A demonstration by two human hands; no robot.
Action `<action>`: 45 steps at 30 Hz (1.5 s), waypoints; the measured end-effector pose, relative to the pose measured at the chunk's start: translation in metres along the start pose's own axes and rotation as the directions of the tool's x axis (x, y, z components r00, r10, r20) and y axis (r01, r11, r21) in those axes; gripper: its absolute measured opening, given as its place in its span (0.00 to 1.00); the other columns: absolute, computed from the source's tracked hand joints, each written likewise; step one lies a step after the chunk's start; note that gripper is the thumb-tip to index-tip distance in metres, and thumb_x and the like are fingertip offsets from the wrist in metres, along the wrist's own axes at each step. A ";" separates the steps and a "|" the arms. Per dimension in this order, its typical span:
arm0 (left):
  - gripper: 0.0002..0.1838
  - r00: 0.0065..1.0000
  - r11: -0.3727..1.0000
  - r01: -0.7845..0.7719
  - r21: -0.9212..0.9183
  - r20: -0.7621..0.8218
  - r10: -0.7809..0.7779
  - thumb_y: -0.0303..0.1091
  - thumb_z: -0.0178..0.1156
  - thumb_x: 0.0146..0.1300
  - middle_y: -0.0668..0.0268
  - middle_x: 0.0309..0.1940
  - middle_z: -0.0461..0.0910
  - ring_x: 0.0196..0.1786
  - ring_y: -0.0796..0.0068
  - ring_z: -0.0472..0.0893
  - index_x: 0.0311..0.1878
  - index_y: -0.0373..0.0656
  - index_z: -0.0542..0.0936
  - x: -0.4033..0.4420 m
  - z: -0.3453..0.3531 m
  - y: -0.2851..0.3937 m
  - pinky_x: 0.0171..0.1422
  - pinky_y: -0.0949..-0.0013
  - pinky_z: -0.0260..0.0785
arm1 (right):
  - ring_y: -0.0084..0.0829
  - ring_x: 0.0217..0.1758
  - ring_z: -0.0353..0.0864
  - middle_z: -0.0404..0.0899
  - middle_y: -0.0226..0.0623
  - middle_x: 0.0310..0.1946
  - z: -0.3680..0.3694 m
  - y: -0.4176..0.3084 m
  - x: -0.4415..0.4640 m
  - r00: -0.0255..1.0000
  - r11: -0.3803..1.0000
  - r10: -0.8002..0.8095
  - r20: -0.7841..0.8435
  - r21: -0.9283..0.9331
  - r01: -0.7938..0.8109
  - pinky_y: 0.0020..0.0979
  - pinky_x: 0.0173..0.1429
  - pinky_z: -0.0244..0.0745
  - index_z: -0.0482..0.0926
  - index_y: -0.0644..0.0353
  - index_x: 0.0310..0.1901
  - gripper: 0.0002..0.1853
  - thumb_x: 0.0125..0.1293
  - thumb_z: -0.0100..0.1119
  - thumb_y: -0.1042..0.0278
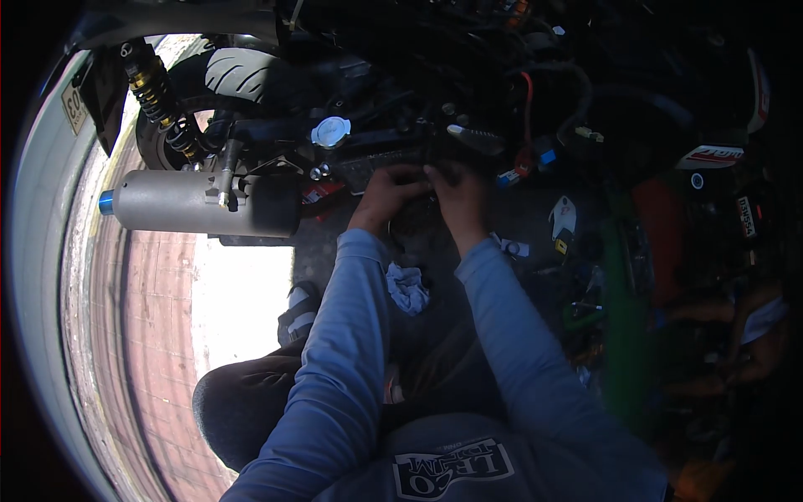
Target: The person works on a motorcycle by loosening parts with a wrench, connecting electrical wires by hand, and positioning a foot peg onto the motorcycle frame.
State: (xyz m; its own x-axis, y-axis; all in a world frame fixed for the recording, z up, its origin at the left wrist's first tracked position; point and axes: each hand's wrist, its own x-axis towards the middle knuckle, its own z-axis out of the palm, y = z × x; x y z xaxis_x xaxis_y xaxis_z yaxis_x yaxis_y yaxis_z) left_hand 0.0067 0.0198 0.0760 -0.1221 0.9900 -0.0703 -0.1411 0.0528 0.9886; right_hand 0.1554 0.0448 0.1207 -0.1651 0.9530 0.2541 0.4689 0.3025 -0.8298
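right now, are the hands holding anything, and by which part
It cannot be told: left hand and right hand are close together, too dark between them.

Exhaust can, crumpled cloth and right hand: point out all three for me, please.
Exhaust can (pixel 186 206): head view, on the middle of its grey barrel.
Crumpled cloth (pixel 407 290): head view, on its bunched middle.
Right hand (pixel 458 199): head view, on the back of the hand.

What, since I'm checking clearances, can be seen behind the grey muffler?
Beyond the grey muffler show part of a tyre and a coil-spring shock absorber. Whatever lies directly behind the muffler's body is covered, so I cannot tell.
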 end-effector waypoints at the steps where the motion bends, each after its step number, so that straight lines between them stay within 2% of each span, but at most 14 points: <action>1: 0.21 1.000 1.000 0.001 0.005 -0.002 0.000 0.36 0.72 0.56 0.60 0.42 0.87 0.44 0.72 0.83 0.52 0.36 0.85 0.000 -0.001 0.000 0.55 0.71 0.74 | 0.33 0.37 0.83 0.86 0.39 0.36 0.003 -0.002 0.003 0.999 0.999 0.042 0.034 0.021 -0.043 0.31 0.44 0.76 0.84 0.64 0.44 0.14 0.66 0.64 0.60; 7: 0.21 1.000 1.000 0.004 -0.016 -0.003 -0.004 0.35 0.72 0.56 0.61 0.43 0.87 0.45 0.75 0.82 0.52 0.37 0.85 0.002 -0.002 -0.004 0.56 0.72 0.73 | 0.31 0.38 0.83 0.86 0.40 0.36 0.008 0.007 0.006 0.992 0.979 0.120 0.050 0.162 -0.126 0.30 0.45 0.76 0.84 0.64 0.43 0.13 0.65 0.64 0.63; 13: 0.21 1.000 1.000 -0.010 0.020 -0.017 0.010 0.35 0.72 0.57 0.61 0.43 0.87 0.45 0.74 0.82 0.52 0.37 0.85 0.000 0.001 -0.001 0.56 0.72 0.73 | 0.30 0.40 0.82 0.85 0.40 0.39 0.004 0.016 0.011 0.977 0.953 0.200 0.080 0.216 -0.213 0.27 0.45 0.75 0.85 0.63 0.46 0.13 0.66 0.62 0.64; 17: 0.20 1.000 1.000 0.008 -0.005 0.005 -0.008 0.36 0.71 0.57 0.60 0.43 0.86 0.45 0.74 0.82 0.52 0.37 0.85 -0.003 0.000 0.003 0.56 0.72 0.72 | 0.28 0.40 0.81 0.85 0.39 0.39 0.005 0.029 0.019 0.996 0.999 0.036 0.079 -0.009 -0.036 0.28 0.44 0.74 0.84 0.63 0.49 0.14 0.66 0.59 0.65; 18: 0.20 1.000 1.000 0.008 -0.004 0.004 -0.008 0.36 0.71 0.57 0.60 0.43 0.86 0.45 0.74 0.82 0.52 0.37 0.85 -0.003 -0.001 0.002 0.56 0.72 0.72 | 0.28 0.40 0.81 0.85 0.39 0.39 0.004 0.028 0.022 0.996 0.999 0.036 0.080 -0.008 -0.035 0.28 0.44 0.74 0.84 0.63 0.49 0.14 0.66 0.59 0.65; 22: 0.21 0.998 0.996 0.026 -0.086 0.064 -0.021 0.37 0.68 0.61 0.62 0.44 0.85 0.46 0.74 0.81 0.55 0.37 0.82 -0.001 -0.005 0.001 0.57 0.72 0.71 | 0.29 0.40 0.82 0.85 0.39 0.40 -0.002 0.024 0.036 0.957 0.989 0.138 0.257 0.021 -0.148 0.29 0.44 0.75 0.82 0.62 0.52 0.16 0.65 0.58 0.65; 23: 0.21 0.998 0.996 0.024 -0.087 0.063 -0.019 0.37 0.68 0.61 0.62 0.44 0.85 0.46 0.74 0.81 0.55 0.37 0.82 0.001 -0.004 -0.002 0.57 0.72 0.71 | 0.29 0.40 0.82 0.85 0.39 0.40 -0.002 0.027 0.038 0.957 0.989 0.135 0.257 0.020 -0.145 0.29 0.44 0.75 0.82 0.62 0.52 0.16 0.65 0.58 0.65; 27: 0.21 0.988 0.927 0.088 -0.365 -0.083 -0.127 0.37 0.64 0.65 0.59 0.46 0.84 0.48 0.72 0.81 0.57 0.36 0.79 0.008 0.002 -0.015 0.57 0.72 0.71 | 0.33 0.40 0.84 0.86 0.40 0.40 0.006 0.042 0.046 0.889 0.891 0.258 0.377 0.263 -0.370 0.30 0.45 0.76 0.83 0.63 0.49 0.16 0.64 0.61 0.64; 28: 0.21 0.988 0.926 0.086 -0.366 -0.085 -0.126 0.37 0.64 0.65 0.59 0.46 0.84 0.48 0.72 0.81 0.57 0.36 0.79 0.007 0.003 -0.015 0.57 0.72 0.71 | 0.33 0.40 0.84 0.86 0.40 0.40 0.006 0.043 0.047 0.889 0.892 0.256 0.378 0.262 -0.369 0.30 0.45 0.76 0.83 0.63 0.49 0.16 0.64 0.61 0.64; 32: 0.19 0.995 0.989 -0.037 -0.146 -0.094 0.024 0.38 0.59 0.69 0.60 0.47 0.82 0.48 0.72 0.79 0.60 0.39 0.78 0.006 0.007 -0.015 0.57 0.71 0.69 | 0.31 0.39 0.85 0.86 0.40 0.41 -0.002 0.050 0.049 0.777 0.775 0.421 0.469 0.258 -0.576 0.26 0.45 0.77 0.83 0.63 0.49 0.16 0.64 0.63 0.63; 38: 0.16 0.992 0.988 -0.119 -0.102 -0.042 0.115 0.37 0.58 0.70 0.62 0.46 0.82 0.47 0.72 0.79 0.58 0.43 0.79 0.015 0.005 -0.021 0.56 0.70 0.69 | 0.31 0.42 0.84 0.85 0.39 0.41 -0.002 0.056 0.041 0.783 0.656 0.457 0.422 0.436 -0.617 0.27 0.47 0.76 0.83 0.60 0.51 0.15 0.65 0.63 0.63; 42: 0.14 0.958 0.970 -0.241 0.012 -0.156 0.240 0.37 0.56 0.72 0.65 0.46 0.81 0.46 0.73 0.77 0.56 0.45 0.79 0.010 0.011 -0.029 0.55 0.71 0.69 | 0.31 0.44 0.83 0.85 0.38 0.42 -0.002 0.058 0.032 0.780 0.538 0.491 0.389 0.569 -0.622 0.28 0.49 0.75 0.83 0.58 0.52 0.15 0.66 0.63 0.63; 43: 0.14 0.958 0.970 -0.242 0.012 -0.157 0.241 0.37 0.56 0.72 0.65 0.46 0.81 0.46 0.73 0.77 0.56 0.45 0.79 0.009 0.011 -0.029 0.55 0.71 0.69 | 0.31 0.44 0.83 0.85 0.38 0.42 -0.003 0.053 0.027 0.780 0.538 0.490 0.389 0.569 -0.622 0.28 0.49 0.75 0.83 0.58 0.52 0.15 0.66 0.63 0.63; 45: 0.13 0.967 0.974 -0.223 -0.040 -0.136 0.216 0.37 0.55 0.72 0.66 0.46 0.80 0.46 0.74 0.76 0.55 0.45 0.78 0.005 0.013 -0.030 0.55 0.71 0.68 | 0.32 0.45 0.83 0.85 0.37 0.42 -0.006 0.041 0.010 0.950 0.874 0.270 0.157 0.375 -0.310 0.28 0.50 0.76 0.82 0.60 0.51 0.13 0.67 0.62 0.65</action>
State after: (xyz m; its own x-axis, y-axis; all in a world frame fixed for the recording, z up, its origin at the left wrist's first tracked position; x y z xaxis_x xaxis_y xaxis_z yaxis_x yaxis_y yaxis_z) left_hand 0.0227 0.0246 0.0481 -0.2817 0.9510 0.1275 -0.1498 -0.1748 0.9731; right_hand 0.1783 0.0671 0.0923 -0.1664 0.9842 -0.0604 0.1355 -0.0379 -0.9901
